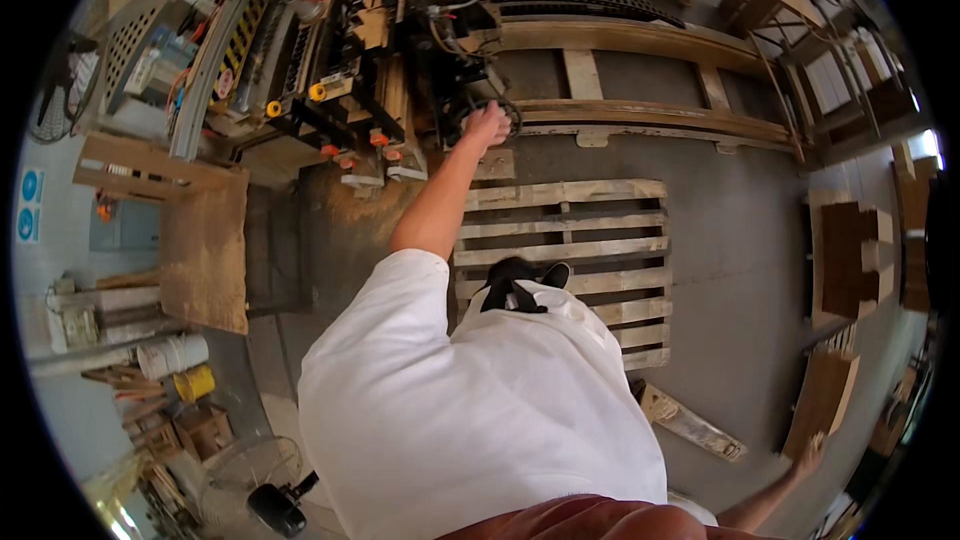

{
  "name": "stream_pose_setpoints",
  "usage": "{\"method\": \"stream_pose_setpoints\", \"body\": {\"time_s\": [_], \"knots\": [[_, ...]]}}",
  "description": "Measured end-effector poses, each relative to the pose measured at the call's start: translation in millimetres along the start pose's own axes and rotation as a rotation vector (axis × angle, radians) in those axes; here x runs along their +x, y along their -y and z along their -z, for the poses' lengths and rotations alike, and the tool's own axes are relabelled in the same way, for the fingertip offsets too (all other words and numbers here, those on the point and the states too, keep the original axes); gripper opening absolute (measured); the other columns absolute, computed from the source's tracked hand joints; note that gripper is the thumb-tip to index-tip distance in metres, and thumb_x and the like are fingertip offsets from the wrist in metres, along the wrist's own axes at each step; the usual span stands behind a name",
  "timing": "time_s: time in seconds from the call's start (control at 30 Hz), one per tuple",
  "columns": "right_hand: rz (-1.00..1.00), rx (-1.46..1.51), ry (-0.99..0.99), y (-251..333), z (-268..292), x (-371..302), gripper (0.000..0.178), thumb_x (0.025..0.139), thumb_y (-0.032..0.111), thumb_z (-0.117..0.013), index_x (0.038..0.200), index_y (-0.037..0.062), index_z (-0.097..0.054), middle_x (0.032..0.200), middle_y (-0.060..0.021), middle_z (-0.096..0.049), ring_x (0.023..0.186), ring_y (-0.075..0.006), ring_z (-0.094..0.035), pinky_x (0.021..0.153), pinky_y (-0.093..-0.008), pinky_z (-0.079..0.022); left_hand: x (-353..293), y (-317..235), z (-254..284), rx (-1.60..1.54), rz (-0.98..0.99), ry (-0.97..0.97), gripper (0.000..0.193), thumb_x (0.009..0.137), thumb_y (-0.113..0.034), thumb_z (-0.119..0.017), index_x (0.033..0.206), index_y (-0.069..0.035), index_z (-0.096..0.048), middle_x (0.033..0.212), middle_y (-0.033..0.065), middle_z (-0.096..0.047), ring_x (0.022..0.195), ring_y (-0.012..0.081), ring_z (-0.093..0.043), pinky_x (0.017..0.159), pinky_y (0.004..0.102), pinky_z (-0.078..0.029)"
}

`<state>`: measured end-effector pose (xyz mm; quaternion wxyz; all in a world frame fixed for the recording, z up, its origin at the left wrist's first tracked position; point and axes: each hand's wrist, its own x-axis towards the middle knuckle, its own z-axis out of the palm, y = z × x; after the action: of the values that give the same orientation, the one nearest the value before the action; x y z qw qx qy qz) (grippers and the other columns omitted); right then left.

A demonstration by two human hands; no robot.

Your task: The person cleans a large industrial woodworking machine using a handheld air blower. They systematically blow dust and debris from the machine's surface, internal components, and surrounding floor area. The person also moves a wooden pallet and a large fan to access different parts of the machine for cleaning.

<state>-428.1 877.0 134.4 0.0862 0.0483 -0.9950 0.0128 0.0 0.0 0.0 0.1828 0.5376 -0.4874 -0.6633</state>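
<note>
- Wheel (511, 120), dark and round: sitting at the near right end of the machine (345, 90), under the left hand.
- Reaching straight ahead with the left hand (486, 126), bare forearm stretching out from the sleeve of a white shirt (480, 410).
- Curling the left hand closed over the wheel, knuckles up, hiding part of it from view.
- Stretching the right arm out low to the side, with the right hand (812, 450) showing small near the lower end of a brown stack (825, 400).
- Showing too little of the right hand for telling how far open, whether touching the stack, or whether holding anything: cannot tell.
- Looking down past dark shoes (513, 268), showing against a wooden pallet (560, 247) lying flat on the floor (730, 270).
- Running off to the right beyond the wheel: a long wooden frame (650, 115).
- Standing out on the machine, left of the wheel: an orange knob (380, 138) and a yellow knob (318, 92).
- Sitting well apart at far left: a white bucket (172, 356), just beside a yellow bucket (195, 383).
- Standing at lower left, close by the shirt: a fan (278, 508).
</note>
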Motion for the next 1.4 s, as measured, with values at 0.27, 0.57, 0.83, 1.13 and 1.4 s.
{"method": "stream_pose_setpoints", "body": {"time_s": [0.27,0.57,0.83,1.13,1.4], "knots": [[0.519,0.481,0.824,433,-90,-46,0.051,0.082,0.01,-0.062,0.129,0.0032,-0.044,0.115,-0.018,-0.057,0.097,-0.0224,-0.06,0.081,-0.034,-0.049,69,-43,24,-0.433,0.031,0.026,0.06,0.097,-0.045,-0.026,0.128,0.004,-0.04,0.122,0.017,-0.052,0.109,0.0312,-0.053,0.093,0.0433,-0.046],[1.083,0.567,0.857,765,-100,-158,0.043,0.082,0.027,-0.061,0.114,-0.0005,-0.052,0.096,-0.0259,-0.061,0.088,-0.0416,-0.058,0.073,-0.0429,-0.047,122,-84,90,-0.421,0.015,0.028,0.057,0.097,-0.044,-0.03,0.124,0.003,-0.044,0.112,0.0141,-0.058,0.104,0.0278,-0.057,0.086,0.0385,-0.048],[1.169,0.783,0.851,990,-45,-150,0.042,0.085,0.028,-0.059,0.111,-0.0044,-0.051,0.089,-0.0242,-0.062,0.086,-0.0334,-0.062,0.071,-0.0384,-0.047,147,-91,111,-0.635,-0.028,0.101,0.055,0.096,-0.045,-0.034,0.118,0.003,-0.049,0.105,0.0108,-0.061,0.093,0.0225,-0.061,0.082,0.037,-0.05],[1.707,0.599,0.814,1051,-152,-153,0.019,0.087,0.019,-0.051,0.079,0.0035,-0.059,0.073,-0.0138,-0.058,0.069,-0.028,-0.056,0.064,-0.0391,-0.044,119,42,184,-0.333,0.183,-0.265,0.045,0.096,-0.039,-0.032,0.069,-0.009,-0.051,0.065,0.0052,-0.058,0.055,0.014,-0.055,0.049,0.0305,-0.043],[1.193,-0.062,1.779,987,-241,-238,0.013,0.079,0.015,-0.06,0.085,0.0036,-0.061,0.068,-0.0043,-0.061,0.057,-0.0121,-0.056,0.051,-0.0252,-0.045,-63,263,167,0.407,0.504,-0.82,0.031,0.08,-0.029,-0.051,0.078,-0.003,-0.067,0.066,0.0168,-0.061,0.071,0.0283,-0.063,0.067,0.0449,-0.049]]}}
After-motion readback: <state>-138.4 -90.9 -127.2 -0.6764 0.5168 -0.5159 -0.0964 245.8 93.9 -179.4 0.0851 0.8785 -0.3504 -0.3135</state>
